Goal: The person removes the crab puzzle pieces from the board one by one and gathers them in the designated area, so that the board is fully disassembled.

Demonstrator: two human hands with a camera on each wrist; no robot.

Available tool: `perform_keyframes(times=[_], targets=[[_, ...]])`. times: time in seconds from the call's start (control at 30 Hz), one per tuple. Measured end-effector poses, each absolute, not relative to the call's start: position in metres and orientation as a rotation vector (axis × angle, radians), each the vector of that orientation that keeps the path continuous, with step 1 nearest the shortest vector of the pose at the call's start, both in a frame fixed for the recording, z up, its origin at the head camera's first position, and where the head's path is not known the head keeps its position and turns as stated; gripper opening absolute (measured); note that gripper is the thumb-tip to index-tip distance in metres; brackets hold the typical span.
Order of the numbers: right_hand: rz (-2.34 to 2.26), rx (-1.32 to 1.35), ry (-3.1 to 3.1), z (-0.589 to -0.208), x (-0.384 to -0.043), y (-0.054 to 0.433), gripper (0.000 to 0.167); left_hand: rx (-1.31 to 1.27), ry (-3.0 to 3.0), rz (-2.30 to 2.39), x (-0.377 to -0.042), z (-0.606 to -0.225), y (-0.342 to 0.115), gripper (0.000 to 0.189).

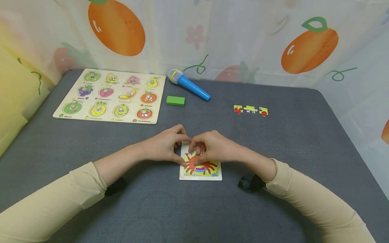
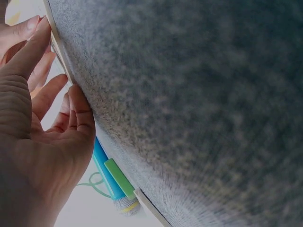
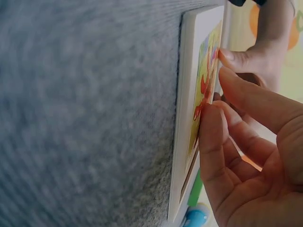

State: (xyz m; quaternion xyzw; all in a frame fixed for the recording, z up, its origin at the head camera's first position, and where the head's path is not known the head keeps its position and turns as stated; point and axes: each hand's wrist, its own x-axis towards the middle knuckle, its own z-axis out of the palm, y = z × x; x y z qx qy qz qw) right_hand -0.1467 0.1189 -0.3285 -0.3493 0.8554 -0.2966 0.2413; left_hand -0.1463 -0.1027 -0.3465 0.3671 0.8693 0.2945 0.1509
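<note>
A small jigsaw puzzle board [image 1: 200, 178] with a white border and a red crab picture lies flat on the table, partly covered by both hands. My left hand [image 1: 164, 145] holds it at the upper left corner, thumb on the left border and fingers by the top edge. Over the upper part of the picture, my right hand [image 1: 217, 146] bends its fingers, and its thumb tip touches the crab. The right wrist view shows the right fingertips [image 3: 213, 113] against the board's face. Whether a piece is between them is hidden.
Three loose puzzle pieces [image 1: 250, 109] lie at the back right. Behind the hands are a green block [image 1: 175, 101] and a blue toy microphone [image 1: 192, 87]. A wooden fruit peg board [image 1: 109, 116] lies at the back left, before a fruit-print curtain [image 1: 243, 40].
</note>
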Motion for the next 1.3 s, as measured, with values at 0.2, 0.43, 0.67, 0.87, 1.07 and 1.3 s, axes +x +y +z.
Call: perform_keyframes(times=[0.2, 0.43, 0.67, 0.87, 1.07, 1.3], targets=[[-0.792, -0.949, 2.362, -0.3306, -0.1465, 0.1182, 0.028, 1.051, 2.495, 0.85, -0.1465, -0.3475, -0.1021, 0.059], [-0.769, -0.963, 2.376, -0.3315, -0.1468, 0.1178, 0.029, 1.047, 2.484, 0.85, -0.1466, -0.348, -0.1021, 0.061], [-0.777, -0.946, 2.369, -0.3298, -0.1459, 0.1177, 0.027, 1.029, 2.478, 0.839, -0.1464, -0.347, -0.102, 0.063], [-0.774, -0.933, 2.374, -0.33, -0.1453, 0.1172, 0.027, 1.026, 2.475, 0.835, -0.1461, -0.3471, -0.1018, 0.062], [-0.771, -0.943, 2.385, -0.3305, -0.1452, 0.1164, 0.027, 1.031, 2.477, 0.842, -0.1461, -0.3477, -0.102, 0.062], [-0.769, -0.944, 2.398, -0.3302, -0.1447, 0.1163, 0.027, 1.032, 2.476, 0.835, -0.147, -0.3486, -0.1021, 0.062]])
